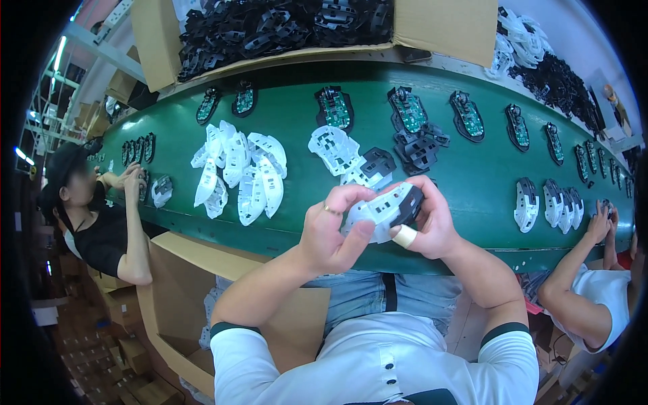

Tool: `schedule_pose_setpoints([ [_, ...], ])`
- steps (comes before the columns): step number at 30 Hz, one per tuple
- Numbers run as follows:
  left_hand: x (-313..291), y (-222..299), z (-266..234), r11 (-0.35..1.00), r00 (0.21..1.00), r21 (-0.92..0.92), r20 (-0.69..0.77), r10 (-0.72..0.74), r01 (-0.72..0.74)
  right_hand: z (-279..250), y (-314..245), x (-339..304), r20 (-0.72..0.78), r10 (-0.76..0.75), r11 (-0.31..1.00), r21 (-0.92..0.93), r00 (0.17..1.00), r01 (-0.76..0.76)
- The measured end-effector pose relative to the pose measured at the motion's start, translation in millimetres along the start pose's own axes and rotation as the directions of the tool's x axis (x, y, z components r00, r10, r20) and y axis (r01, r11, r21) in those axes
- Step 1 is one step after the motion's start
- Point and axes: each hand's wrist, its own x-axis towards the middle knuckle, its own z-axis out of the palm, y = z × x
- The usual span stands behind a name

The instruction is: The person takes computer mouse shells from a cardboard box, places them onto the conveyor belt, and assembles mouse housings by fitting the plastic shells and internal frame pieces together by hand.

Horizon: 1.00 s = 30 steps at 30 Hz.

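Observation:
Between my two hands, over the near edge of the green bench, is a white and black mouse shell (379, 210). My left hand (331, 235) grips its white end, thumb in front and index finger along the top. The black end sits in my right hand (435, 226), which has a pale wrap on the thumb. Just beyond lie a loose white shell (333, 150), a white shell with a black piece (370, 169) and a cluster of black plastic parts (420, 147). To the left is a pile of white shells (241, 169).
Mouse bases with green circuit boards (408, 110) line the green bench (297, 101). A cardboard box of black parts (445, 30) stands behind. White and black shells (527, 206) lie right. Co-workers sit left (101, 223) and right (594, 290). An open carton (169, 297) is beside my lap.

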Motion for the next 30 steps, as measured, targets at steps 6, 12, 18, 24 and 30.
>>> schedule_pose_setpoints([
  [6, 7.2, 2.6, -2.0, 0.926, 0.925, 0.020, 0.071, 0.374, -0.377, -2.1, 2.5, 1.6, 0.191, 0.170, 0.900, 0.369, 0.967, -0.231],
  [12, 8.4, 12.5, -4.5, 0.921, 0.899, -0.160, 0.212, 0.382, -0.354, -8.5, -7.8, 13.1, 0.482, 0.326, 0.843, 0.242, 0.813, -0.481],
  [18, 7.2, 18.6, -2.9, 0.901, 0.878, -0.213, 0.229, 0.421, -0.377, -4.3, -7.9, 7.9, 0.546, 0.304, 0.817, 0.272, 0.781, -0.508],
  [24, 6.9, 31.9, -8.8, 0.928, 0.894, -0.161, 0.254, 0.369, -0.337, 14.7, -3.1, -5.7, 0.473, 0.226, 0.786, 0.428, 0.852, -0.446],
  [30, 12.6, 21.4, -7.5, 0.833, 0.883, 0.317, 0.035, 0.468, -0.454, -1.4, -4.6, 2.4, 0.254, -0.196, 0.974, -0.059, 0.947, 0.218],
])
